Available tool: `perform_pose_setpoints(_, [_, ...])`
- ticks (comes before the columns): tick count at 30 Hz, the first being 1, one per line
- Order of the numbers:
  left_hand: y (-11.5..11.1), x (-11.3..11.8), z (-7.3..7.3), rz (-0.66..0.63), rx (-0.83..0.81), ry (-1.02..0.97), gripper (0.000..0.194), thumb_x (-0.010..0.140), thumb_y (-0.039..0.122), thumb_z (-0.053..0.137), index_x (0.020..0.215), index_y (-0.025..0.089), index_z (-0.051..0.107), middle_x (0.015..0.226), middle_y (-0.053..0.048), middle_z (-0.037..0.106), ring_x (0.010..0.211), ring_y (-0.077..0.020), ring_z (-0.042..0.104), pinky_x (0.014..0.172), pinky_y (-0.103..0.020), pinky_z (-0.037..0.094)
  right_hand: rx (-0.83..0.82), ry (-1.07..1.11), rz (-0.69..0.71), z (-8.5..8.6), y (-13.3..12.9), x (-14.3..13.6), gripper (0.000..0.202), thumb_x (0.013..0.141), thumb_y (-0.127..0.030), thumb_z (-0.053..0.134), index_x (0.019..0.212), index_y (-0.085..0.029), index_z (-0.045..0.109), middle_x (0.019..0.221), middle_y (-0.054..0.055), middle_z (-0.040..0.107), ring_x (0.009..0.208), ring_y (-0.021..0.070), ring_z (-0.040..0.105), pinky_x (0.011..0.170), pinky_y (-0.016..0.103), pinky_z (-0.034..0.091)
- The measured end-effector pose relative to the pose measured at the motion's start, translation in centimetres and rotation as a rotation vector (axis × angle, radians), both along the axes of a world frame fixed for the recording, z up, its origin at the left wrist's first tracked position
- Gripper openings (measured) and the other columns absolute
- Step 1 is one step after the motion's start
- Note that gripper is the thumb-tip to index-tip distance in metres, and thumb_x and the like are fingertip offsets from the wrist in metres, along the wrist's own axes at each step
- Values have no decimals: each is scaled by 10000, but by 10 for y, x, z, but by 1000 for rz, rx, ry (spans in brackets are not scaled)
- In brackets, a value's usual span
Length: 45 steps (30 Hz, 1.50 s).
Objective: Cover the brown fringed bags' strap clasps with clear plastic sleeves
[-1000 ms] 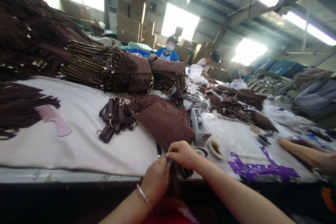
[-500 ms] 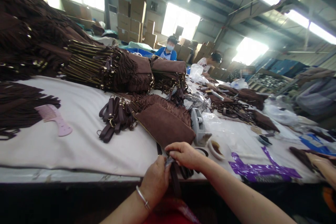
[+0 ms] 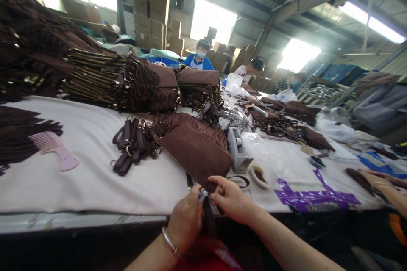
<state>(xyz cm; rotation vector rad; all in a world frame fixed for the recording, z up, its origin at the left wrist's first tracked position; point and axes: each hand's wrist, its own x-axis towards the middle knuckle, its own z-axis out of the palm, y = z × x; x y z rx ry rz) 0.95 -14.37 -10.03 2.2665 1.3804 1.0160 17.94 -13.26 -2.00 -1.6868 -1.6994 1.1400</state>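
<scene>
A brown suede bag (image 3: 197, 152) with a fringed far side lies at the table's front edge. Just below its near corner, my left hand (image 3: 186, 214) is closed around a dark brown strap (image 3: 209, 216) that hangs over the edge. A bit of clear plastic wrap (image 3: 202, 194) shows at its fingertips. Close beside it is my right hand (image 3: 230, 199), index finger stretched toward the bag's corner and the other fingers curled. Whatever lies within those curled fingers is hidden. A bundle of brown straps with metal rings (image 3: 135, 142) rests left of the bag.
A grey tape dispenser (image 3: 238, 152) and a small bowl of brown stuff (image 3: 259, 176) stand right of the bag. Purple plastic (image 3: 314, 197) lies farther right, near another person's hands (image 3: 381, 180). A pink comb (image 3: 55, 150) is at left. Stacked fringed bags (image 3: 95, 78) rise behind.
My right hand has shifted slightly right and down, its index finger now more separate from the left hand's fingertips. My left hand still grips the strap. The view has moved slightly.
</scene>
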Motion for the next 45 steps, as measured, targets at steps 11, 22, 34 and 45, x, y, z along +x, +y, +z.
perform_pose_setpoints(11, [4,1,11,-47,-194,173,266,967,249,290,1034,198,543,845,-78,686,764,-227,664,666,-324,488,-19,55,-94,-1,-10,-1,476,706,-102,550,1180,-140,581,654,-44,643,611,114,580,606,223,446])
perform_pose_setpoints(22, [19,8,45,-70,-817,-290,248,869,338,448,685,197,536,620,-3,559,583,-153,516,546,-262,358,-73,192,-263,-20,-18,-2,394,692,-142,580,1086,-143,582,625,-30,672,534,110,571,513,210,427])
perform_pose_setpoints(34, [16,10,63,-178,-1468,-720,366,708,520,598,751,210,408,565,116,305,435,-23,139,417,-180,56,-82,228,-346,-24,-29,-5,287,677,-125,595,958,-170,564,596,-28,670,519,110,568,480,197,397])
perform_pose_setpoints(45, [16,15,59,-131,-1450,-828,480,667,606,665,721,222,382,515,135,252,418,-23,112,404,-170,53,-233,451,-511,-13,-36,-12,229,662,-185,621,860,-180,507,545,-58,623,304,44,356,318,178,237])
